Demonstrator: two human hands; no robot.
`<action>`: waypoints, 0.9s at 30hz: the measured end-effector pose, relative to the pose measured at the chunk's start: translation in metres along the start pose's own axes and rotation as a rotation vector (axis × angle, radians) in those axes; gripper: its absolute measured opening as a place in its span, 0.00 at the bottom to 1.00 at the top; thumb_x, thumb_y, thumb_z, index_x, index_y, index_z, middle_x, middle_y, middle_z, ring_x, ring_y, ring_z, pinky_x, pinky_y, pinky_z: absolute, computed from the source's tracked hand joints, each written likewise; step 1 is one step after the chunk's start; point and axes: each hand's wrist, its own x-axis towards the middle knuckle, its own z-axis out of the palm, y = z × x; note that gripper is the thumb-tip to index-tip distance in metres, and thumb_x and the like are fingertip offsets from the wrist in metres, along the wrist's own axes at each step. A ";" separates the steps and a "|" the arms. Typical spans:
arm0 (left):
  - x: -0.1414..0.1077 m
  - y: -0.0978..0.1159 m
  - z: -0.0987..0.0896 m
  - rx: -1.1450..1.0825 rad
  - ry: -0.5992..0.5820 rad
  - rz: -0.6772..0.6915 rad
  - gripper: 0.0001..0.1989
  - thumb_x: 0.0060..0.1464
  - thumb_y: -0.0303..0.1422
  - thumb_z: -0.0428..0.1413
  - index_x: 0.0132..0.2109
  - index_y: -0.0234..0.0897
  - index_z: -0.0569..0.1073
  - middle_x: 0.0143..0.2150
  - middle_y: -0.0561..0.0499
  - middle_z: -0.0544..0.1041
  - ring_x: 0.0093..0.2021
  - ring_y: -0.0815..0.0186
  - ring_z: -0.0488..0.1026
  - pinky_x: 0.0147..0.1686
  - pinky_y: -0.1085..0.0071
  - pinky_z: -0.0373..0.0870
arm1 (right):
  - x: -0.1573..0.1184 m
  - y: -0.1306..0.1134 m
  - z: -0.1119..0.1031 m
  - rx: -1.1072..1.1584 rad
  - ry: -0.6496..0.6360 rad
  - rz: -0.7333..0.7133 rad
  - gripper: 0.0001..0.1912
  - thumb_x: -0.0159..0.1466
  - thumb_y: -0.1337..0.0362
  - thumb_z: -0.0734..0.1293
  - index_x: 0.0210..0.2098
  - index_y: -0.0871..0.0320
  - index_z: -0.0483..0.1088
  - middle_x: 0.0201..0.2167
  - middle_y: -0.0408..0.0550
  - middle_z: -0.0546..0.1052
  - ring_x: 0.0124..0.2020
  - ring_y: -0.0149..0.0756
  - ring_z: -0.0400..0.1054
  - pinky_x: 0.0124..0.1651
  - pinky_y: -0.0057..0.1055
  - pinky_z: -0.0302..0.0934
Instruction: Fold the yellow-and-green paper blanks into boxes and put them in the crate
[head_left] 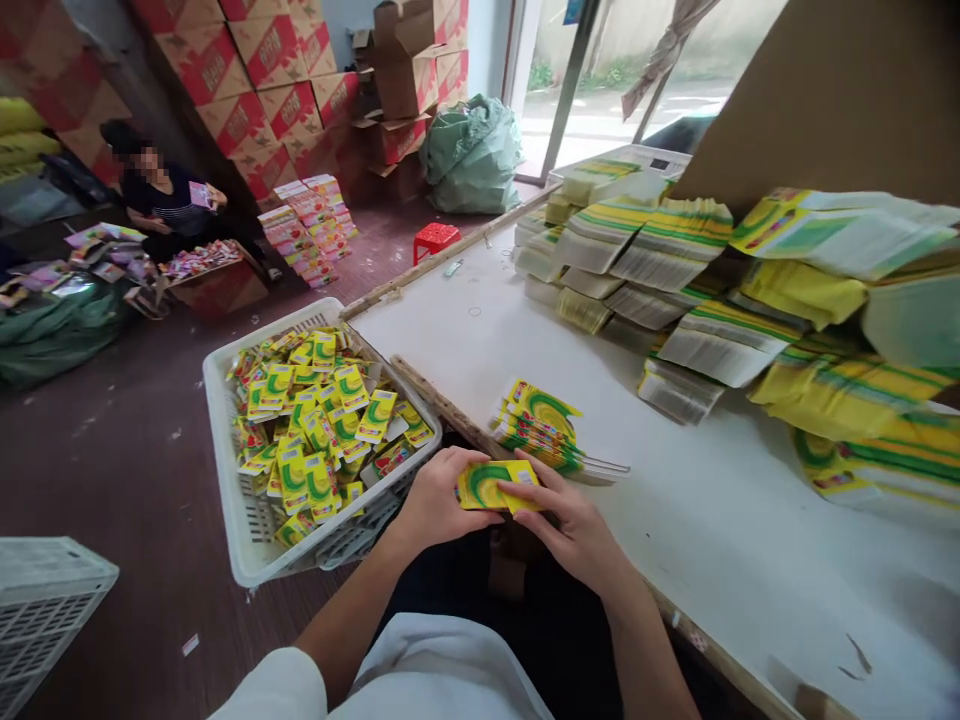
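Observation:
Between my two hands, just over the table's front edge, is a small yellow and green card box (486,484). My left hand (442,505) grips its left end, the thumb below and the fingers above. My right hand (566,515) closes on its right end, near a white barcode patch. Right behind the box, a small stack of flat yellow-green cartons (536,420) lies on the white table (465,340), with thin metal prongs sticking out at its right side. To the left of my hands stands a white plastic basket (232,535) heaped with small yellow-green boxes (319,425).
Bundles of flat cartons (667,260) are piled on the table's right side. A grey crate (52,610) stands at lower left. Across the floor are a red stool (436,240), a green sack (474,155), stacked cardboard boxes (274,55) and a seated person (165,205) handling pink packets.

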 end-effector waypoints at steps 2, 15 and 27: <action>0.000 0.002 0.003 -0.001 0.035 0.028 0.29 0.39 0.38 0.72 0.49 0.39 0.73 0.46 0.47 0.79 0.47 0.55 0.76 0.48 0.60 0.72 | 0.002 0.000 0.004 0.008 0.079 0.024 0.13 0.66 0.55 0.68 0.47 0.47 0.80 0.62 0.54 0.72 0.61 0.51 0.70 0.60 0.48 0.67; -0.027 -0.058 -0.068 0.478 0.772 -0.306 0.39 0.46 0.38 0.69 0.62 0.36 0.63 0.61 0.35 0.68 0.63 0.43 0.64 0.63 0.44 0.59 | 0.043 0.026 -0.015 -0.486 0.417 0.120 0.27 0.67 0.49 0.63 0.57 0.62 0.71 0.51 0.63 0.77 0.52 0.57 0.71 0.57 0.55 0.65; -0.022 -0.038 -0.026 0.085 0.324 -0.198 0.20 0.54 0.35 0.63 0.53 0.40 0.72 0.53 0.44 0.76 0.56 0.55 0.72 0.58 0.54 0.68 | 0.044 0.045 -0.003 -0.800 0.413 0.256 0.22 0.68 0.54 0.60 0.49 0.64 0.75 0.38 0.62 0.76 0.40 0.53 0.67 0.46 0.45 0.61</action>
